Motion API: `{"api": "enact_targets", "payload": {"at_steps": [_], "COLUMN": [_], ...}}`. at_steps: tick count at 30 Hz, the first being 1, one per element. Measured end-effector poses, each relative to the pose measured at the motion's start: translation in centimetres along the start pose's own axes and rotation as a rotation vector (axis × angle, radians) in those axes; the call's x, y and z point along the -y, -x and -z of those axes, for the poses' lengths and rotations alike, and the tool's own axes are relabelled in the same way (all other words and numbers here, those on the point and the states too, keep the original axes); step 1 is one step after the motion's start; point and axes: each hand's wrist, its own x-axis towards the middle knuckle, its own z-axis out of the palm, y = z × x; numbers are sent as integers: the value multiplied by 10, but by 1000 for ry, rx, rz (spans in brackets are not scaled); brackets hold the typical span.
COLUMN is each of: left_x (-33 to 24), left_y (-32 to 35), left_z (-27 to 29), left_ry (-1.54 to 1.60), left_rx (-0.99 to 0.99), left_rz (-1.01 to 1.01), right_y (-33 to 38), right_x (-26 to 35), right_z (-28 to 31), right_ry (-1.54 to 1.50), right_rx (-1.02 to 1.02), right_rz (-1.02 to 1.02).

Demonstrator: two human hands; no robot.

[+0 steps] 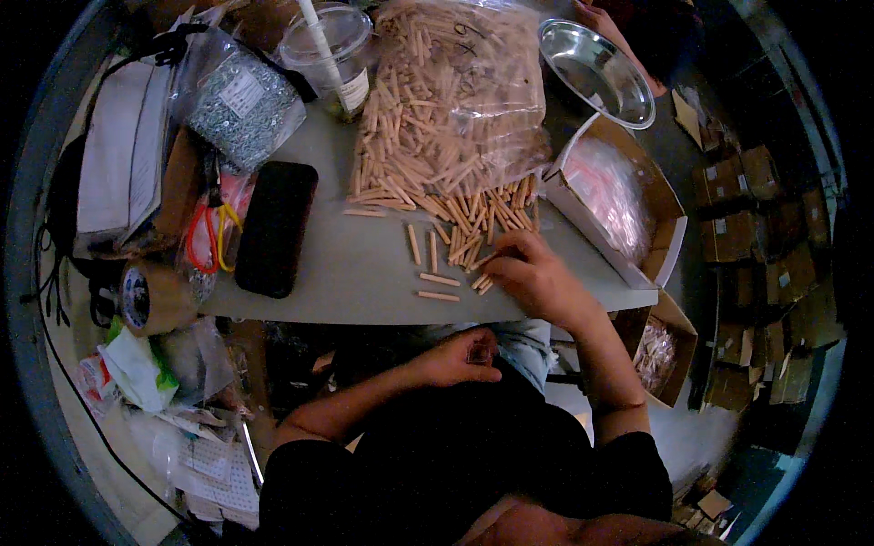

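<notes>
Many short wooden dowels (478, 214) spill from the mouth of a large clear plastic bag (496, 136) on the grey table. Several loose dowels (439, 279) lie apart from the heap, nearer the table's front edge. Over the heap's near right side, my right hand (535, 280) is closed, thumb and fingers pinched on a dowel. My left hand (460, 357) rests curled in front of my body, below the table edge. What it holds, if anything, I cannot make out.
To the right stands an open cardboard box (660, 218) of clear plastic bags, behind it a metal bowl (596, 73). At left lie a black phone-like case (278, 227), scissors (214, 237), a screw bag (241, 100) and tape (150, 296). A plastic cup (328, 55) stands behind.
</notes>
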Motion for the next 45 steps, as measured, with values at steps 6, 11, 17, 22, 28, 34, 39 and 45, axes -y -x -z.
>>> {"api": "enact_targets", "payload": {"at_steps": [6, 11, 17, 22, 28, 34, 39, 45], "left_x": [0, 2, -9, -9, -18, -46, -99, -105], "left_y": [-5, -9, -9, -11, -10, -17, -21, -46], "left_z": [2, -3, -8, -9, -16, -23, -40, -50], "left_ry": [-39, 294, 595, 762, 331, 147, -636, -800], "left_rx": [-1, -30, -34, -1, 36, 162, -209, -210], "left_rz": [65, 61, 241, 282, 129, -14, -349, -620], "right_y": [4, 15, 21, 39, 62, 76, 100, 130], "right_x": [-6, 0, 7, 24, 31, 43, 44, 36], "right_z": [4, 9, 10, 3, 8, 29, 41, 31], "right_ry": [29, -77, -70, -149, -497, -298, -319, -321], "right_rx": [55, 81, 77, 208, 202, -39, -257, -434], "right_rz": [48, -38, -86, -41, -27, 71, -41, -255]}}
